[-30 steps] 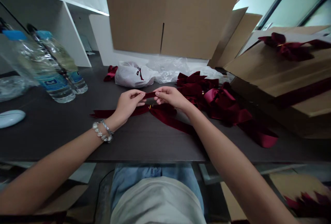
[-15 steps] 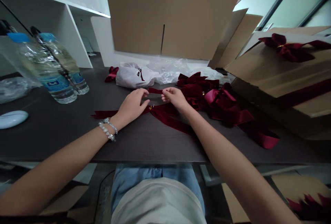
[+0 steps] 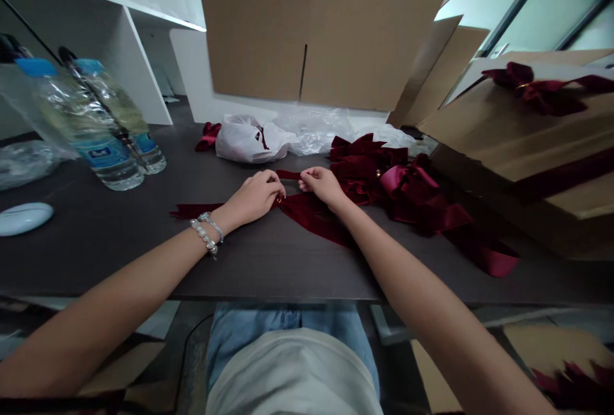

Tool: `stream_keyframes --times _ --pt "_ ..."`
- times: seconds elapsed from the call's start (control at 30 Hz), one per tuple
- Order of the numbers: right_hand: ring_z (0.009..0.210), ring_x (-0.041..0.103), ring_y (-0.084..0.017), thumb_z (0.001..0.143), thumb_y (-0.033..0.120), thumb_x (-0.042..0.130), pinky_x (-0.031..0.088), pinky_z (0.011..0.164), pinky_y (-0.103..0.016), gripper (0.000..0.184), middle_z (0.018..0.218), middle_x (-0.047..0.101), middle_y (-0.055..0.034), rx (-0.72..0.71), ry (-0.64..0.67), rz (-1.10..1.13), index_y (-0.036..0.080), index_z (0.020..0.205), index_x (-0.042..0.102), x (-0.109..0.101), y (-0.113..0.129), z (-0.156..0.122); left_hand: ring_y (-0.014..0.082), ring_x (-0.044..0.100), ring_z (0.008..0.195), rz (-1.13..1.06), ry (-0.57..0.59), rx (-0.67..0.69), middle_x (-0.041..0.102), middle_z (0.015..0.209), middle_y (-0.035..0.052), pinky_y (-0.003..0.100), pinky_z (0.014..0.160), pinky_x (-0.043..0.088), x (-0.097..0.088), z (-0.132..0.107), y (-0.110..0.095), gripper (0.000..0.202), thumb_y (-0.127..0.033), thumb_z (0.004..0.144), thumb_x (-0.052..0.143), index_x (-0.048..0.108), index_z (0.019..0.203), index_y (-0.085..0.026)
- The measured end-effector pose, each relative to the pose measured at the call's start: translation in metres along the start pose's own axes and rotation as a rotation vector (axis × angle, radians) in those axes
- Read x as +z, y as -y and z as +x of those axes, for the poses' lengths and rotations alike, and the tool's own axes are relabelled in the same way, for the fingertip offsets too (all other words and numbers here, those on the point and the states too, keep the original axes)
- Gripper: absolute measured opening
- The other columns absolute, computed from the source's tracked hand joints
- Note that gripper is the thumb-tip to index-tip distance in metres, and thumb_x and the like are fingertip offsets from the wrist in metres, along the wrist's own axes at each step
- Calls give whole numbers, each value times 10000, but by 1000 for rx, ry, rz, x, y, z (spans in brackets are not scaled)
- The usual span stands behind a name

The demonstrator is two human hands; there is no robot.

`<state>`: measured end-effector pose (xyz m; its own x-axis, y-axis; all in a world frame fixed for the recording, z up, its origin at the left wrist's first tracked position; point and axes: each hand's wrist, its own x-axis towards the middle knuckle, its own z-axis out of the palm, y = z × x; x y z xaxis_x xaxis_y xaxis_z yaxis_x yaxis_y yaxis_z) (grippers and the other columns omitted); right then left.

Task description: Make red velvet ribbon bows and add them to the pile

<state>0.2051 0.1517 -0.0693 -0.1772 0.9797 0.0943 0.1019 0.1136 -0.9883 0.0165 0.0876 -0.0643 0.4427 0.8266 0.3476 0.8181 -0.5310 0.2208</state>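
A dark red velvet ribbon point(image 3: 319, 218) lies across the desk, gathered at a small gold tie point(image 3: 281, 199), its notched tail point(image 3: 192, 211) pointing left. My left hand point(image 3: 256, 196), with bracelets at the wrist, has its fingertips closed on the ribbon at the gold tie, partly covering it. A narrow strip of red ribbon point(image 3: 288, 174) sticks out leftward from my right hand point(image 3: 322, 185), pinched between thumb and fingers. Just right of that hand is a heap of dark red velvet bows point(image 3: 364, 162).
A loose satin ribbon point(image 3: 451, 217) trails right of the heap. White plastic bags point(image 3: 254, 140) lie behind. Bottles point(image 3: 108, 153) and a white mouse point(image 3: 26, 219) stand left. Cardboard boxes point(image 3: 311, 25) rise at the back; another box point(image 3: 527, 133) with a bow is at right.
My left hand has moved slightly right and down, and its fingers have closed at the gold tie. The right hand keeps its pinch on the strip, almost in the same place.
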Motion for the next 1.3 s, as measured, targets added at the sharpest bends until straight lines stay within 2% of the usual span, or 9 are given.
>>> stream_keyframes --times 0.4,0.5,0.6,0.67,0.73,0.83,0.93,1.1,1.3 --pt "531 589 -79 876 78 551 503 576 -194 146 626 619 -5 -29 -2 -62 136 742 560 0 -2 1 213 536 1011 -43 -69 17 574 1062 79 413 978 437 -5 -3 -2 267 -217 906 380 643 878 -175" --pt "559 590 -82 867 98 574 494 609 -205 84 662 627 -1 -146 -30 -132 139 794 581 -2 0 -1 226 535 1016 -5 -188 -34 620 1029 78 404 970 433 -12 -5 -5 245 -201 894 404 647 876 -171" --pt "609 609 -90 871 163 597 494 649 -217 19 713 646 -5 -343 -4 -192 147 860 600 -3 6 -4 235 542 1060 -21 -365 -120 660 1066 83 396 986 423 -19 -7 -7 249 -224 903 425 651 994 -171" --pt "642 624 -99 881 208 591 500 667 -228 57 740 653 -10 -426 44 -176 153 892 599 -3 10 -7 235 550 1105 -87 -424 -168 670 1140 88 389 1011 414 -20 -7 -8 277 -282 909 462 641 1090 -172" --pt "672 632 -104 881 240 590 505 690 -235 87 762 655 -10 -483 83 -153 161 916 599 -3 14 -10 229 575 1113 -204 -427 -227 675 1176 87 370 1006 425 -18 -7 -8 325 -359 891 525 638 1137 -179" --pt "692 634 -104 877 269 592 506 708 -238 112 774 650 -6 -537 108 -136 168 925 596 -1 18 -13 201 648 969 -422 -387 -320 721 1065 74 311 891 484 -15 -5 -8 348 -430 832 610 674 1074 -188" --pt "691 634 -100 872 270 593 506 703 -236 115 789 652 -7 -555 97 -137 165 920 598 0 19 -14 181 676 853 -597 -392 -370 744 930 73 272 789 500 -13 -3 -6 307 -416 790 657 697 959 -164" --pt "682 638 -103 863 249 603 507 688 -245 111 794 662 -14 -579 82 -111 154 920 606 0 18 -11 168 681 814 -782 -467 -395 748 897 86 252 737 508 -15 -1 -5 335 -396 721 720 701 919 -127" --pt "689 642 -101 851 246 625 511 691 -245 108 787 661 -10 -603 99 -74 160 914 609 1 19 -13 133 670 762 -841 -528 -414 745 866 70 217 691 504 -19 -2 -10 274 -313 711 725 710 910 -125"
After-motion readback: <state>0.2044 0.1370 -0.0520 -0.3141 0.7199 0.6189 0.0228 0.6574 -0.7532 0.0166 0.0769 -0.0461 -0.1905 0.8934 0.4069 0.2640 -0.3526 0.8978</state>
